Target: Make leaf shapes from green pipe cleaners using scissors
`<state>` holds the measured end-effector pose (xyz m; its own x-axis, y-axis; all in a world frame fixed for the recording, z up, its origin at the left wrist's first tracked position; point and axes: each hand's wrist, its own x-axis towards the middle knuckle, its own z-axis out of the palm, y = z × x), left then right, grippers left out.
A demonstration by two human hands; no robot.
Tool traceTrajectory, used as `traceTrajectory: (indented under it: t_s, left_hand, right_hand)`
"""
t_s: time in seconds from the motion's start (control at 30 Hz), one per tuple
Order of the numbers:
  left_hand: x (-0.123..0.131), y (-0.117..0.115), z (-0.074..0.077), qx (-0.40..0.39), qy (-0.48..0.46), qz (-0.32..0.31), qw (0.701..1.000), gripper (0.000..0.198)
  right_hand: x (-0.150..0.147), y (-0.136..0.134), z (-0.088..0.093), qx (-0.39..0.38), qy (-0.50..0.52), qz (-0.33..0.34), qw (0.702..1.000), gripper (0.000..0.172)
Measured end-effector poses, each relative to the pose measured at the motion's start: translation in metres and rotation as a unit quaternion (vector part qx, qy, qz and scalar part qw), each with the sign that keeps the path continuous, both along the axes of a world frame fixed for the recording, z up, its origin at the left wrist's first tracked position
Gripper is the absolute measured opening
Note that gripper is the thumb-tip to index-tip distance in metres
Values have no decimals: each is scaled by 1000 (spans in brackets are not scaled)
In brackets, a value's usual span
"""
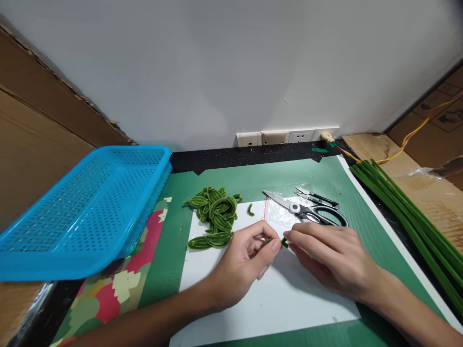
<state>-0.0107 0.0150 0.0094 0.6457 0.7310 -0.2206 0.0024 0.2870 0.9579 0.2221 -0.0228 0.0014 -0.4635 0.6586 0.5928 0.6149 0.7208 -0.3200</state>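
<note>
My left hand (249, 262) and my right hand (333, 255) meet over a white sheet (267, 308), each closed in a pinch. Between their fingertips shows a short bit of dark green pipe cleaner (284, 242), mostly hidden by the fingers. Just beyond my left hand lies a heap of leaf shapes (217, 207) bent from green pipe cleaner, with more leaf shapes (210, 240) at its near side. A small curved pipe cleaner piece (250, 209) rests apart, to the right of the heap. Scissors (304, 208) with dark handles lie behind my right hand.
Small thread snips (318, 197) lie beyond the scissors, near a clear plastic bag (278, 217). A blue perforated basket (144, 226) stands left. Long green pipe cleaners (405, 226) lie along the right. Sockets (275, 138) with a plugged-in cable (327, 137) line the wall behind the green mat (246, 177).
</note>
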Motion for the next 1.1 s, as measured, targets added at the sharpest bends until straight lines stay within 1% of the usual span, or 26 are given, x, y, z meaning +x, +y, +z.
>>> traceTrajectory:
  t_s: [0.17, 0.37, 0.47, 0.57, 0.7, 0.87, 0.97, 1.1]
  left_hand:
    - [-1, -1, 0, 1, 4, -7, 1000, 29]
    - [-1, 2, 0, 3, 12, -19, 1000, 30]
    - [-2, 3, 1, 21, 21, -29, 999, 30]
    - [-3, 2, 3, 59, 36, -37, 997, 30]
    - [-4, 0, 6, 109, 65, -25, 992, 27]
    - [-2, 1, 10, 106, 50, -42, 992, 27]
    - [-2, 1, 11, 109, 48, -52, 992, 25]
    - [-2, 0, 8, 142, 73, -51, 986, 21]
  right_hand:
    - [1, -1, -3, 44, 5, 7, 999, 22]
    - [1, 0, 2, 68, -10, 23, 997, 23]
    - [0, 0, 5, 84, -28, 29, 996, 22]
    - [-1, -1, 6, 94, -48, 26, 994, 25]
    - [-3, -1, 6, 91, -51, 21, 994, 24]
    - [-4, 1, 9, 100, -68, 18, 992, 27]
    - [-6, 3, 12, 93, -77, 22, 992, 28]
    - [-7, 4, 9, 65, -74, 19, 995, 28]
